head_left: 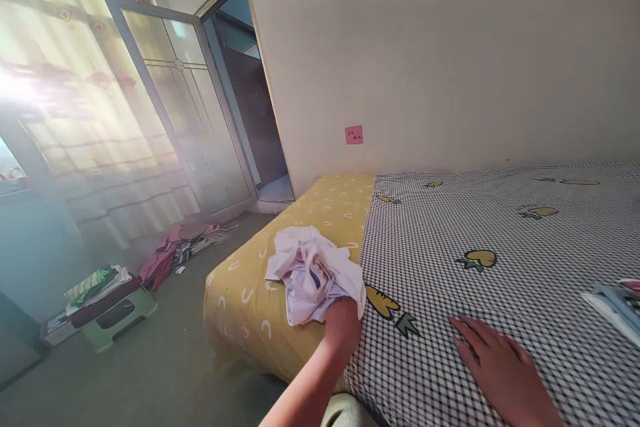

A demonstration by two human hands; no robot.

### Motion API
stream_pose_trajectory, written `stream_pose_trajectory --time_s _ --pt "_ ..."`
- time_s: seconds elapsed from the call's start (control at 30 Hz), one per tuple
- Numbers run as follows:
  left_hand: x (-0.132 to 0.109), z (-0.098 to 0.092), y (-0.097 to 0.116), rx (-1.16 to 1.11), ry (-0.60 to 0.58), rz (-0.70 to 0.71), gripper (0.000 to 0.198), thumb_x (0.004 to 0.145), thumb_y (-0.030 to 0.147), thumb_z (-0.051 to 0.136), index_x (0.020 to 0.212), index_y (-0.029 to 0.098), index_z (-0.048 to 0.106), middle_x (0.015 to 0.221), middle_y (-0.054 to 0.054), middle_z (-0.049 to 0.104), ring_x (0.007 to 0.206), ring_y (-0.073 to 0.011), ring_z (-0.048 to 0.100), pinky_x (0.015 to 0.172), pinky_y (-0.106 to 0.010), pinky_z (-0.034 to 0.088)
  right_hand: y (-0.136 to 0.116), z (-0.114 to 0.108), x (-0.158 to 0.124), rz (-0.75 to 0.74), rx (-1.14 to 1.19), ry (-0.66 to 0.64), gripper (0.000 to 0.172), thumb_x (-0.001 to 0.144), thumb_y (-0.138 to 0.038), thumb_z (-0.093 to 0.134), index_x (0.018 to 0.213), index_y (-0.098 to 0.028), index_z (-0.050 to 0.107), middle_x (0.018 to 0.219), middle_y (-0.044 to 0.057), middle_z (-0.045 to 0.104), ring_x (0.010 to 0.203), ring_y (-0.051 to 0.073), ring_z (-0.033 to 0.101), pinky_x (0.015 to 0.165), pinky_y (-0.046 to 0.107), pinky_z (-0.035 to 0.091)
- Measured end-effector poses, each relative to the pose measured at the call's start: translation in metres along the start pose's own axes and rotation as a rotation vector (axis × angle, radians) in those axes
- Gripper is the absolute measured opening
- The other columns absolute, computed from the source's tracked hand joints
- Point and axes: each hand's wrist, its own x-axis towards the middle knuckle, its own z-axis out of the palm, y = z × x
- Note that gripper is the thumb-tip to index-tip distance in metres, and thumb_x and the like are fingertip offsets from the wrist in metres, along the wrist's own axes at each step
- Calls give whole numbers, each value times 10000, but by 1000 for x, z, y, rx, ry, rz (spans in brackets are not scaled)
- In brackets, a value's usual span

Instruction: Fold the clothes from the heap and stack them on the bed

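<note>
A crumpled white garment (pixel 311 273) lies bunched on the yellow bedding near the bed's left side, with a small dark blue patch showing in its folds. My left hand (pixel 344 313) reaches into its near right side, where the cloth covers my fingers, so their grip is hidden. To the right, my right hand (pixel 493 353) rests palm down on the black-and-white checked sheet (pixel 430 233), fingers extended and holding nothing. A yellow carrot-like print on the sheet lies between my two hands.
Folded cloth items (pixel 617 307) lie at the bed's right edge. On the floor at left, a green stool (pixel 120 320) stands by stacked cloths (pixel 95 287) and a pink heap (pixel 163 257). A glazed door (pixel 185 100) stands open beside the doorway; a pink note (pixel 353 135) is on the wall.
</note>
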Motion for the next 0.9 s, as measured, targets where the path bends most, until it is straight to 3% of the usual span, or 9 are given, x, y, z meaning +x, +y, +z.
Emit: stream_pose_trajectory --time_s 0.1,0.23,0.33,0.43,0.53,0.7,0.8,0.9 --pt "-14 4 7 69 -31 114 337 864 8 537 1087 132 758 1140 -179 757 1121 -283 703 942 -391 540 -4 -6 1 41 9 -70 625 972 -585 284 1374 -312 678 1450 91 659 1372 338 569 1102 591 436" --pt "-28 6 2 100 -12 180 391 885 21 461 1133 107 751 1185 -207 741 1188 -329 667 981 -453 539 -6 -11 2 52 5 -116 655 975 -602 270 1404 -296 659 1490 75 630 1400 324 545 1113 571 434" --pt "-41 14 -11 91 30 188 441 939 74 403 1261 123 701 1365 -193 675 1313 -333 595 1123 -511 465 -6 -10 1 50 -19 -83 640 979 -595 268 1395 -308 660 1486 70 634 1401 320 542 1123 565 420" --pt "-50 27 -33 -52 67 241 487 987 215 445 1457 141 549 1541 -178 553 1428 -323 503 1226 -537 372 -6 -7 0 49 -40 -51 613 985 -570 281 1388 -309 660 1473 69 644 1391 314 549 1134 554 404" --pt "-46 37 -57 -337 149 308 590 1007 362 454 1559 162 400 1609 -180 472 1508 -294 414 1247 -523 358 -6 -5 1 55 -55 -42 595 986 -547 292 1375 -302 669 1475 66 643 1386 312 552 1143 551 390" --pt "-17 26 -76 -597 441 178 673 1021 452 350 1619 165 233 1705 -202 283 1588 -269 264 1268 -498 314 -7 -9 2 71 -42 -96 615 988 -573 299 1400 -287 654 1511 67 613 1406 314 534 1134 553 403" --pt "5 6 -85 -525 581 75 670 1013 438 339 1624 195 208 1713 -173 278 1587 -242 267 1268 -438 317 -9 -12 2 65 -34 -96 600 997 -567 301 1398 -299 657 1513 66 612 1400 317 540 1125 561 412" --pt "24 -17 -102 -386 701 -119 694 1000 382 326 1637 189 129 1661 -208 363 1542 -292 356 1218 -482 384 -10 -12 1 53 -34 -62 566 1003 -553 317 1379 -319 668 1485 64 636 1378 323 557 1120 573 416"
